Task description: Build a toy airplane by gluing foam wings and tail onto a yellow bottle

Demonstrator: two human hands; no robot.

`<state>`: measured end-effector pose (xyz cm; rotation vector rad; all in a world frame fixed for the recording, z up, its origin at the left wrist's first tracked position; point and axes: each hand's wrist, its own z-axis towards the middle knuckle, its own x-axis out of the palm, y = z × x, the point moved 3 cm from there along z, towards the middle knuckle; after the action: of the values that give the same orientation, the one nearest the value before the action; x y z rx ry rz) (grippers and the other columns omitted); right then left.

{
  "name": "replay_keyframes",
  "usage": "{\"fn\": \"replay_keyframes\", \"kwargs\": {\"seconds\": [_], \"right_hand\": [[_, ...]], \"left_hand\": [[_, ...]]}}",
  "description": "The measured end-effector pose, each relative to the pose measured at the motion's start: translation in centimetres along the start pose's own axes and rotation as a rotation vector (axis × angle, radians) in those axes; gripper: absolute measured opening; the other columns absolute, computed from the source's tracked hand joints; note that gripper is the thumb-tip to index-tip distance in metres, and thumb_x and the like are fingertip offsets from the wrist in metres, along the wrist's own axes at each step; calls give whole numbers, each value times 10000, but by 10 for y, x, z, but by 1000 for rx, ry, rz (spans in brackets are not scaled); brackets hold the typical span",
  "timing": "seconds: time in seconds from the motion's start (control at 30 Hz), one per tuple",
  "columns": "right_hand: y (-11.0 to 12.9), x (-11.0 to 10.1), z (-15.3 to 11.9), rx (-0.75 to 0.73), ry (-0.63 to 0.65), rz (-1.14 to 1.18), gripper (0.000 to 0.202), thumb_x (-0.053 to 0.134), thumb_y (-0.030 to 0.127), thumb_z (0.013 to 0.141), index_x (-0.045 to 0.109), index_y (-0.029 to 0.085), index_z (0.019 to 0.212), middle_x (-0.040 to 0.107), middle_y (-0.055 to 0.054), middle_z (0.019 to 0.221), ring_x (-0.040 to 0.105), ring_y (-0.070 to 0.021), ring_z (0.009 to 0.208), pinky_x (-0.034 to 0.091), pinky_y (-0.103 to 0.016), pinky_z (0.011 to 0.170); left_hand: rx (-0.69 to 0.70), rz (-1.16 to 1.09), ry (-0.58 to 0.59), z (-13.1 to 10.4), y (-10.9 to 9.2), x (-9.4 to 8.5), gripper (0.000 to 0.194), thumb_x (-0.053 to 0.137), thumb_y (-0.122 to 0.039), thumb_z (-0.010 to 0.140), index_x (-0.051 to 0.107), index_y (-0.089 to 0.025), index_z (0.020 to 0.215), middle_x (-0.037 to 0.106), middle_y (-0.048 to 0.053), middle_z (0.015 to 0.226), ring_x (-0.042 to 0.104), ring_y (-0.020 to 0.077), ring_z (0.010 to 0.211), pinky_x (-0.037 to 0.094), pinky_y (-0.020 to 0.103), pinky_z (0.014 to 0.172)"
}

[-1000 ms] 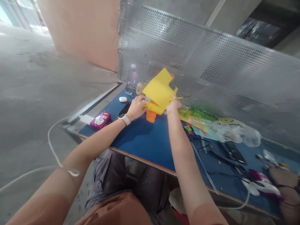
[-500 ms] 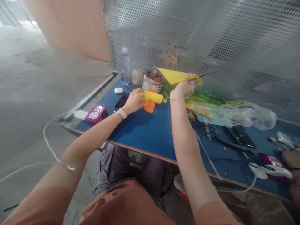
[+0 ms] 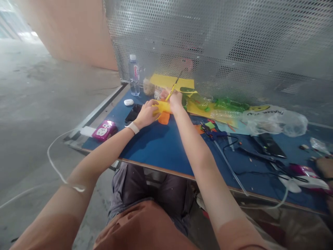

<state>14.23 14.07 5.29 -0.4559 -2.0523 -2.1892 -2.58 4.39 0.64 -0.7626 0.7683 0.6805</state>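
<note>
My left hand (image 3: 147, 113), with a white band at the wrist, is closed on a yellow roll (image 3: 162, 106) lying over an orange piece (image 3: 164, 118) on the blue table. At the roll's right end is my right hand (image 3: 174, 99), its fingers closed around a slim yellow tool (image 3: 172, 91) with a thin dark end pointing up. Just behind it a yellow sheet (image 3: 179, 82) stands out over a patterned pot (image 3: 158, 93); whether my right hand also holds the sheet is unclear.
A water bottle (image 3: 134, 76), a jar (image 3: 148, 87), a white case (image 3: 128, 102), a black phone (image 3: 133, 113) and a purple box (image 3: 105, 130) are at left. Green bottles (image 3: 229, 104), a plastic bag (image 3: 278, 121), cables and a glue gun (image 3: 212, 133) lie right.
My right hand has moved left and slightly down to the roll, bringing the tool, now tilted more upright, and the yellow sheet along. My left hand still holds the roll.
</note>
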Motion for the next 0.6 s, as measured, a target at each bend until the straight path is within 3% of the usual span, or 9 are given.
{"fn": "replay_keyframes", "kwargs": {"seconds": [0.13, 0.3, 0.47, 0.6], "right_hand": [[10, -9, -2, -94, 58, -339, 491, 1083, 543, 1015, 684, 268, 934, 694, 25, 771, 848, -238, 839, 726, -337, 798], [35, -41, 12, -297, 78, -912, 390, 1018, 376, 1006, 673, 276, 855, 659, -12, 759, 826, -337, 1037, 732, -535, 1133], [56, -67, 33, -367, 11, -1075, 388, 1047, 340, 941, 671, 292, 856, 705, -61, 782, 854, -383, 1075, 721, -622, 1243], [62, -69, 50, -301, 45, -1176, 418, 1063, 122, 764, 680, 282, 820, 740, -79, 853, 865, -436, 1173, 679, -727, 1312]], "left_hand": [[16, -9, 2, 0, -1, 1, 174, 746, -297, 1160, 866, -210, 1069, 746, 188, 1665, 725, 420, 1450, 630, 728, 1366], [12, -26, 20, 1, -6, -2, 158, 749, -290, 1163, 865, -224, 1081, 749, 181, 1676, 725, 412, 1500, 642, 675, 1362], [9, -53, 27, 1, -11, -3, 168, 746, -281, 1165, 892, -214, 1114, 753, 190, 1668, 714, 421, 1547, 623, 683, 1379], [10, -46, 34, 1, -14, -2, 204, 734, -296, 1177, 912, -202, 1142, 755, 201, 1658, 711, 417, 1554, 625, 664, 1381]]}}
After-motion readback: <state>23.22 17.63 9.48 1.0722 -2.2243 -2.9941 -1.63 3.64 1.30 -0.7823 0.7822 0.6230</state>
